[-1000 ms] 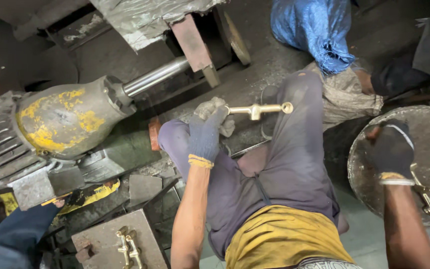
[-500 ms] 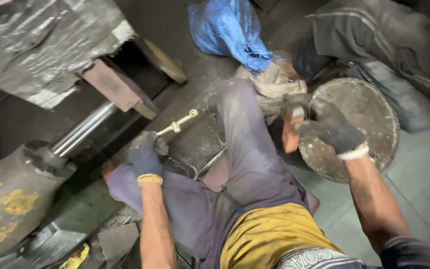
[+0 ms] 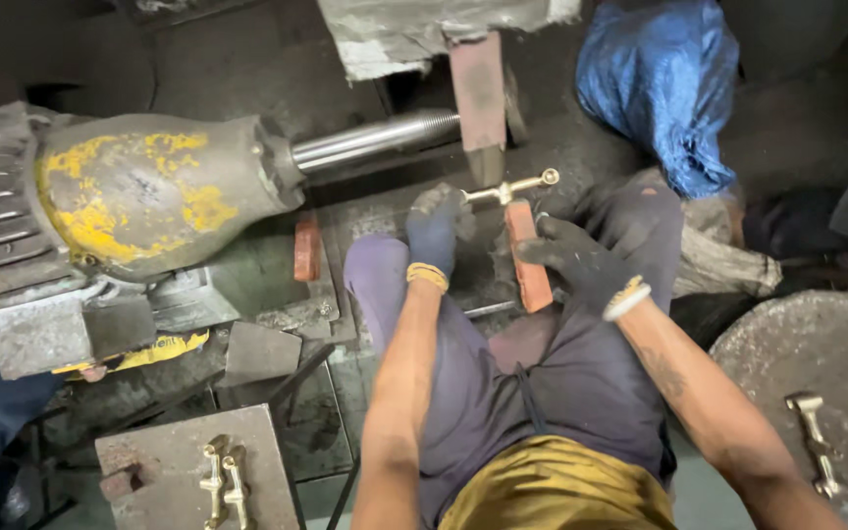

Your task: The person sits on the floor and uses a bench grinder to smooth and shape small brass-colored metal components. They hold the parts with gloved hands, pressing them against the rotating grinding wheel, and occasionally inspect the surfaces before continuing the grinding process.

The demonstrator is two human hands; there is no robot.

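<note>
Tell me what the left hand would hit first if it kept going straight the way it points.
Probably the flat wheel mounted ahead of it: the left hand holds the brass fitting pointing up towards it. Depth is unclear, so it might pass beside it.

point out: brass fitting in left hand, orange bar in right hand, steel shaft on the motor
brass fitting (image 3: 514, 185): head view, mid stem.
orange bar (image 3: 530, 267): head view, lower half.
steel shaft (image 3: 375, 140): head view, middle of bare rod.

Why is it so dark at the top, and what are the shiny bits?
Head view: the top corners and far floor sit in deep shadow, with light falling mostly on the middle; glare streaks the steel shaft and glints off the brass part held by the left hand; the right hand, on the brick-red block, looks sharp, not blurred.
</note>
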